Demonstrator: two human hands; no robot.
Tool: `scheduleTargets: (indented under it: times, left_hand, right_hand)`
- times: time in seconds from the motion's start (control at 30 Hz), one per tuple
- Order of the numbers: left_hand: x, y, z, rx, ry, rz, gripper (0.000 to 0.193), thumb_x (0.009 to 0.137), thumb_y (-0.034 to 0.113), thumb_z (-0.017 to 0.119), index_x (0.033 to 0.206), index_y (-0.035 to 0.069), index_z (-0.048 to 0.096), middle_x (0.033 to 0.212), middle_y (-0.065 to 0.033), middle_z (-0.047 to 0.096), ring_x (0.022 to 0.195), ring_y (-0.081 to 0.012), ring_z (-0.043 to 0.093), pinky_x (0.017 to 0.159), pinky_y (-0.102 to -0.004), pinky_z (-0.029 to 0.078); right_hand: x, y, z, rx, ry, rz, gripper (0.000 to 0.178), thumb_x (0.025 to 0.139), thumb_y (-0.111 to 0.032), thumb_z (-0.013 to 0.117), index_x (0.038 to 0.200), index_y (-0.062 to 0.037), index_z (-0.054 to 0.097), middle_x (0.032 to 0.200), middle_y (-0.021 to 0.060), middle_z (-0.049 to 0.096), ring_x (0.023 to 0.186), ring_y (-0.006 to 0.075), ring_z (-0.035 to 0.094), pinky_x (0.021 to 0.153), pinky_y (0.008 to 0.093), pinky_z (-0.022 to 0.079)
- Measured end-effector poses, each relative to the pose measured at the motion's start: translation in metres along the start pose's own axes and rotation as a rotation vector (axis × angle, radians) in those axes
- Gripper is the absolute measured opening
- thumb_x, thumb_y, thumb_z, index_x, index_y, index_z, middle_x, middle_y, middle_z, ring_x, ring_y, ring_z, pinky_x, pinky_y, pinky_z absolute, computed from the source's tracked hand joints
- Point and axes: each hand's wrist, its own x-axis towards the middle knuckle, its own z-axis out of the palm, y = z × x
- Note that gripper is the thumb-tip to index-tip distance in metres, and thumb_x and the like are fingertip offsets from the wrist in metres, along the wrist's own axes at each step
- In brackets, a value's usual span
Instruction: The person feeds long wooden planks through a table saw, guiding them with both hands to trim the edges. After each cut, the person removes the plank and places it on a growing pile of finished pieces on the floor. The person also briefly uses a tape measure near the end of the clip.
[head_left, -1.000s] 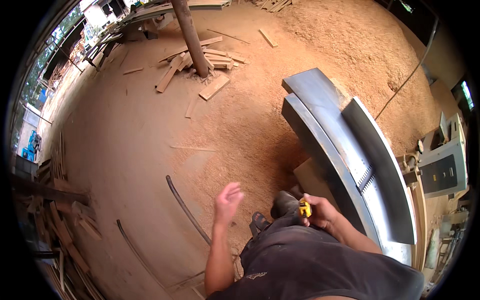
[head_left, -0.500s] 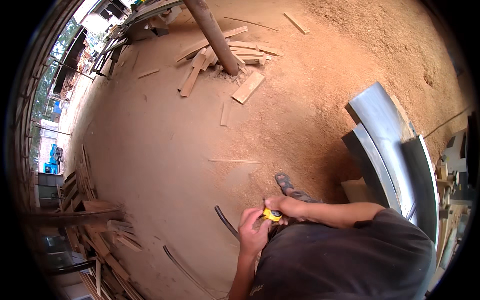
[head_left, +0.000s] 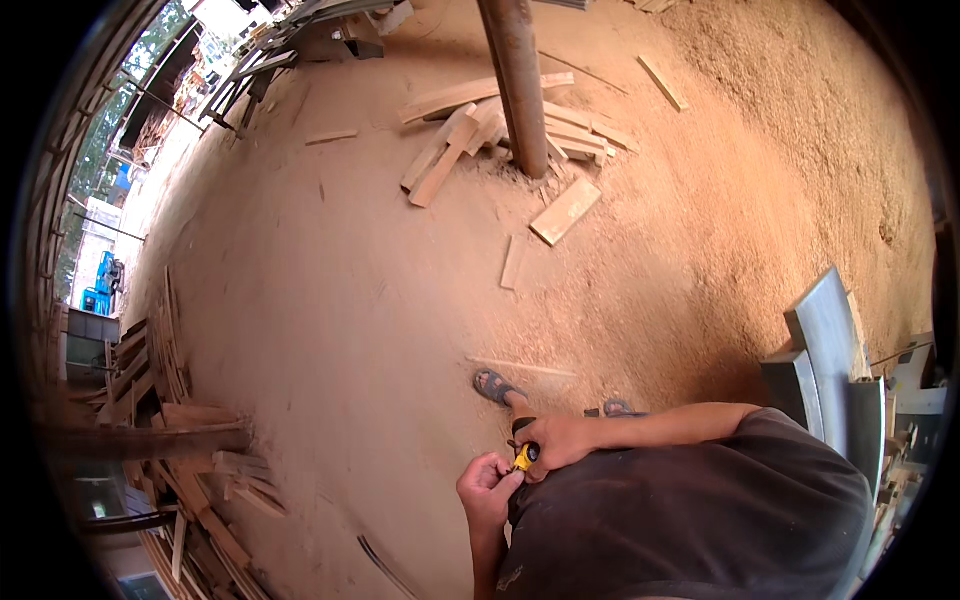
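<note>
A small yellow and black tape measure (head_left: 524, 458) is in front of my body, at the waist. My right hand (head_left: 556, 442) is wrapped round it from the right. Close against its lower left end, my left hand (head_left: 486, 486) has curled fingers, with thumb and fingertips pinched at the case. Whether any blade is drawn out between them is too small to see. Below the hands spreads my dark shirt (head_left: 680, 510). One sandalled foot (head_left: 494, 386) is forward of the hands, and the other foot (head_left: 622, 408) shows partly past my right forearm.
A rusty post (head_left: 518, 100) rises ahead amid loose boards (head_left: 445, 160). Sawdust (head_left: 740, 150) covers the ground at the right. A metal machine table (head_left: 828, 340) stands close on my right. Stacked timber (head_left: 200, 500) lies at the left, and a dark strip (head_left: 385, 565) on the floor nearby.
My view has turned and moved, so the post and boards now sit further right. One foot has come forward. Both hands stay together at the tape measure, which is now tilted more upright.
</note>
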Motion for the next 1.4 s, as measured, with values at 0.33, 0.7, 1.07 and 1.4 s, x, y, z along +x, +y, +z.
scheduleTargets:
  times: [0.33, 0.7, 1.07, 1.4]
  left_hand:
    - [0.198, 0.15, -0.242, -0.254, 0.352, 0.295, 0.014, 0.069, -0.002, 0.053, 0.082, 0.003, 0.054, 0.079, -0.005, 0.05, 0.073, -0.0149, 0.05, 0.064, -0.0253, 0.042]
    - [0.467, 0.253, -0.292, -0.32, 0.509, 0.283, 0.056, 0.088, -0.003, 0.059, 0.143, -0.004, 0.044, 0.101, -0.0132, 0.063, 0.1, -0.021, 0.06, 0.088, -0.0371, 0.051]
    - [0.563, 0.212, -0.348, -0.156, 0.5, -0.218, 0.051, 0.109, 0.031, 0.048, 0.155, 0.011, 0.036, 0.114, -0.0179, 0.071, 0.099, -0.0314, 0.071, 0.087, -0.0466, 0.06]
    - [0.671, 0.187, -0.426, 0.369, 0.114, -0.736, 0.043, 0.108, 0.031, 0.05, 0.144, 0.009, 0.039, 0.109, -0.0156, 0.069, 0.096, -0.0291, 0.069, 0.084, -0.0452, 0.058]
  right_hand:
    - [0.134, 0.029, -0.152, -0.11, 0.263, 0.516, 0.047, 0.081, -0.038, 0.064, 0.117, -0.0108, 0.075, 0.118, 0.0248, 0.072, 0.112, 0.0409, 0.068, 0.095, 0.05, 0.054]
    - [0.261, 0.106, -0.239, -0.019, 0.399, 0.207, 0.034, 0.089, -0.024, 0.053, 0.114, -0.0104, 0.071, 0.105, 0.0268, 0.069, 0.108, 0.0449, 0.065, 0.097, 0.0522, 0.052]
    - [0.384, 0.072, -0.434, 0.009, 0.293, 0.397, 0.033, 0.091, -0.031, 0.056, 0.107, -0.0096, 0.075, 0.109, 0.0203, 0.073, 0.106, 0.04, 0.068, 0.094, 0.0483, 0.053]
    - [0.49, 0.08, -0.392, 0.147, 0.582, 0.321, 0.027, 0.083, -0.025, 0.058, 0.087, -0.0019, 0.072, 0.096, 0.0196, 0.072, 0.093, 0.0392, 0.07, 0.082, 0.0468, 0.056]
